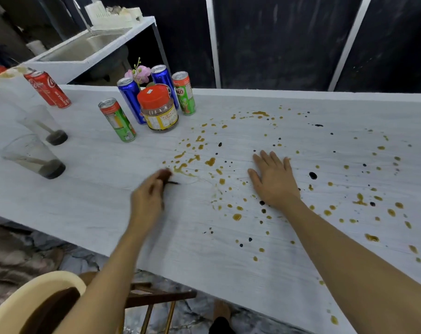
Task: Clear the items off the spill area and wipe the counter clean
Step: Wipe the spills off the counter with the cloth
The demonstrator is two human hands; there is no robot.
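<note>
Pinching brown thing [165, 175] beside spill [210, 161], left grip [147, 200]

Counter [204, 249]: white, with a faint grey linear grain. Around the right fingers [267, 157]: scattered amber-brown drops [210, 161] and smaller black dots [312, 175]. At the left fingers [156, 183]: a small object [165, 175], apparently dark reddish-brown; blur limits certainty. Beyond the left fingers: jar [159, 112] with red lid and yellow label; two blue cans [130, 100]; two green cans [119, 121] with red-orange upper bands; two red cans [51, 90] with white script. Farther beyond them: pink flower [140, 73].
</note>
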